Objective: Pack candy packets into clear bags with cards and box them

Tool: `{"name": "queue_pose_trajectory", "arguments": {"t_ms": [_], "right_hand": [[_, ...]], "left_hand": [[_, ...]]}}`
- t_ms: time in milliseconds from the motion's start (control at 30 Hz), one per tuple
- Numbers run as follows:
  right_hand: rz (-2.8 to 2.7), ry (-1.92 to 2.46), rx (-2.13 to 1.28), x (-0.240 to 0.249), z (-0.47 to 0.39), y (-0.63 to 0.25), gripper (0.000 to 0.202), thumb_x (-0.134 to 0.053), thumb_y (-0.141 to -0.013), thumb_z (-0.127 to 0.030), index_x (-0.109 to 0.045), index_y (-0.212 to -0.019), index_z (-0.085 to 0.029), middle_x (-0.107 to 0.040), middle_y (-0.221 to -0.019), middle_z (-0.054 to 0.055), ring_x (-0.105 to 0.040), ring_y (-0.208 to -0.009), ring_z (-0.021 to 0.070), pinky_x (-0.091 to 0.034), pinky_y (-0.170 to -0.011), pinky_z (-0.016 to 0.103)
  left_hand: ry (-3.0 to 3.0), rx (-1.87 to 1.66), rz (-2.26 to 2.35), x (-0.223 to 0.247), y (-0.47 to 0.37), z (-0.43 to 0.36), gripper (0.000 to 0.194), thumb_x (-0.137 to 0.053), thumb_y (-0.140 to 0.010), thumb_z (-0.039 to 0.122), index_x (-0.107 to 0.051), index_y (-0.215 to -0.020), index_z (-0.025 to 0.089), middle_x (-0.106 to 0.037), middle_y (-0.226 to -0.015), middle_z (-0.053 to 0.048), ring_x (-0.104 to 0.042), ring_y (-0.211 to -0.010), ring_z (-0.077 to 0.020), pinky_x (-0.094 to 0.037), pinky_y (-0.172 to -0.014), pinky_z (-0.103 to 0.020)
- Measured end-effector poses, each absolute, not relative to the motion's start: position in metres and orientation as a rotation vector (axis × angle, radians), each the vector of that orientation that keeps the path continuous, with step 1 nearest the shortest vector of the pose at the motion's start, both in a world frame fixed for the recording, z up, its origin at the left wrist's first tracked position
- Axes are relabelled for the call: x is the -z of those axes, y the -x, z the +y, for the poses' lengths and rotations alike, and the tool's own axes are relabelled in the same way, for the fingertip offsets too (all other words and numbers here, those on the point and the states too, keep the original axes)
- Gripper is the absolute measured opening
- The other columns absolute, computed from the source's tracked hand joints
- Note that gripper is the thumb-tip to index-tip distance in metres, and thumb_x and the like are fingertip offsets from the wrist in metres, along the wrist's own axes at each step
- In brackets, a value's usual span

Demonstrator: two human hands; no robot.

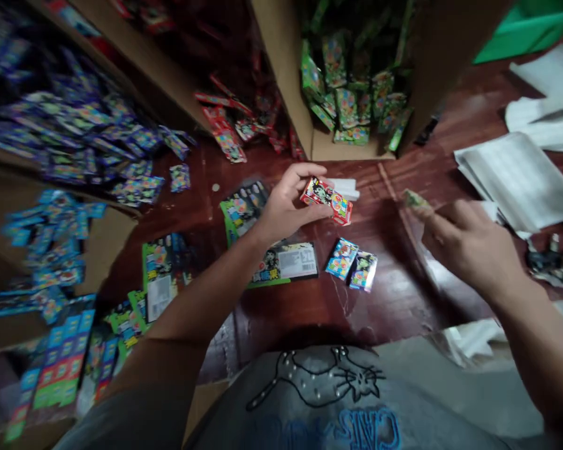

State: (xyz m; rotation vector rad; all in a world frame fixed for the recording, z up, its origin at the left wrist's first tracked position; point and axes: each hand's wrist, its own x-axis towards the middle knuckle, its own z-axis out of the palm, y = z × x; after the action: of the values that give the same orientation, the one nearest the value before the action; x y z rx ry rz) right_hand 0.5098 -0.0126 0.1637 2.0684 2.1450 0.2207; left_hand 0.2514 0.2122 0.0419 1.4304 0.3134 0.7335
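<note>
My left hand (288, 203) grips a small red packet (327, 200) with its thumb across the front, above the dark red table. Over on the right, my right hand (469, 244) pinches a small green packet (415, 201), partly blurred. A blue packet (342, 258) and a purple packet (363, 270) lie side by side between the hands and my body. Beneath my left forearm are flat black and green printed packages (296, 261). A white piece (344, 188) lies just behind the red packet.
Along the back stand cardboard boxes holding purple packets (75, 125), red packets (225, 131) and green packets (351, 106). Blue packets (60, 237) fill a box at the left. White bags (516, 178), a dark metal object (548, 260) and a green bin (530, 34) are on the right.
</note>
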Motion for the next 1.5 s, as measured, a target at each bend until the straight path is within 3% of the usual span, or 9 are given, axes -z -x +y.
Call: {"name": "queue_pose_trajectory", "arguments": {"t_ms": [167, 333, 500, 700, 933, 1133, 1300, 1433, 1500], "right_hand": [[2.002, -2.106, 0.146, -0.163, -0.087, -0.493, 0.069, -0.062, -0.103, -0.04, -0.045, -0.166, -0.016, -0.073, -0.119, 0.019, -0.067, -0.104, 0.0361, -0.058, -0.084, 0.048], [2.073, -2.249, 0.353, -0.144, -0.088, -0.515, 0.123, -0.075, -0.091, -0.062, -0.002, -0.177, -0.014, -0.041, -0.17, 0.029, -0.046, -0.151, 0.0475, -0.049, -0.116, 0.064], [1.99, -2.153, 0.46, -0.138, -0.074, -0.518, 0.099, -0.072, -0.092, -0.059, -0.032, -0.171, -0.015, -0.064, -0.142, 0.022, -0.061, -0.123, 0.0415, -0.054, -0.103, 0.058], [1.922, -2.193, 0.35, -0.142, -0.089, -0.507, 0.093, -0.075, -0.086, -0.07, -0.055, -0.155, -0.012, -0.064, -0.137, 0.022, -0.059, -0.115, 0.0413, -0.054, -0.1, 0.056], [1.886, -2.233, 0.381, -0.145, -0.113, -0.508, 0.089, -0.069, -0.092, -0.068, -0.049, -0.161, -0.015, -0.062, -0.141, 0.022, -0.059, -0.118, 0.0423, -0.054, -0.097, 0.058], [2.03, -2.099, 0.493, -0.144, -0.114, -0.521, 0.095, -0.07, -0.092, -0.066, -0.041, -0.167, -0.016, -0.064, -0.141, 0.022, -0.06, -0.117, 0.0406, -0.055, -0.101, 0.057], [2.116, -2.057, 0.504, -0.142, -0.105, -0.523, 0.116, -0.064, -0.088, -0.084, -0.025, -0.174, -0.018, -0.058, -0.153, 0.025, -0.057, -0.133, 0.0465, -0.053, -0.105, 0.065], [2.238, -2.137, 0.434, -0.136, -0.091, -0.511, 0.132, -0.056, -0.085, -0.093, 0.001, -0.178, -0.019, -0.022, -0.181, 0.027, -0.027, -0.165, 0.0514, -0.032, -0.127, 0.076], [2.274, -2.109, 0.46, -0.126, -0.077, -0.496, 0.129, -0.053, -0.085, -0.095, -0.002, -0.178, -0.022, -0.016, -0.184, 0.023, -0.018, -0.168, 0.0504, -0.025, -0.13, 0.077]], "left_hand": [[-1.674, -0.532, 0.346, -0.073, -0.3, 0.159, 0.044, -0.087, -0.085, 0.056, -0.066, -0.094, 0.02, -0.072, -0.091, -0.002, -0.067, -0.082, -0.0171, -0.052, -0.076, -0.03], [-1.942, -0.274, 0.314, -0.081, -0.341, 0.122, 0.019, -0.068, -0.103, 0.037, -0.07, -0.109, 0.019, -0.079, -0.108, -0.007, -0.073, -0.101, -0.0233, -0.054, -0.092, -0.035], [-1.982, -0.13, 0.192, -0.074, -0.347, 0.111, 0.03, -0.057, -0.107, 0.026, -0.06, -0.135, 0.018, -0.072, -0.141, -0.013, -0.069, -0.13, -0.0259, -0.051, -0.112, -0.039], [-1.883, -0.131, 0.198, -0.073, -0.342, 0.108, 0.02, -0.063, -0.102, 0.028, -0.063, -0.122, 0.023, -0.078, -0.124, -0.005, -0.074, -0.115, -0.024, -0.055, -0.102, -0.038], [-1.851, -0.226, -0.199, -0.077, -0.343, 0.104, 0.033, -0.053, -0.092, 0.002, -0.064, -0.114, 0.024, -0.075, -0.125, -0.006, -0.07, -0.127, -0.0216, -0.053, -0.115, -0.04], [-1.966, -0.06, -0.369, -0.063, -0.364, 0.121, 0.037, -0.05, -0.074, -0.009, -0.069, -0.079, 0.023, -0.065, -0.156, 0.004, -0.028, -0.17, -0.0253, -0.026, -0.138, -0.06], [-1.993, -0.076, -0.084, -0.07, -0.364, 0.139, 0.036, -0.066, -0.073, 0.001, -0.079, -0.094, 0.028, -0.055, -0.164, 0.003, -0.033, -0.167, -0.0357, -0.03, -0.131, -0.072], [-2.083, -0.122, 0.144, -0.077, -0.301, 0.169, 0.027, -0.078, -0.082, 0.027, -0.078, -0.11, 0.028, -0.056, -0.16, -0.002, -0.039, -0.162, -0.0415, -0.024, -0.13, -0.077], [-2.193, -0.048, 0.18, -0.071, -0.251, 0.183, 0.048, -0.085, -0.079, 0.043, -0.076, -0.124, 0.028, -0.053, -0.163, -0.004, -0.032, -0.164, -0.0447, -0.015, -0.132, -0.076]]}}
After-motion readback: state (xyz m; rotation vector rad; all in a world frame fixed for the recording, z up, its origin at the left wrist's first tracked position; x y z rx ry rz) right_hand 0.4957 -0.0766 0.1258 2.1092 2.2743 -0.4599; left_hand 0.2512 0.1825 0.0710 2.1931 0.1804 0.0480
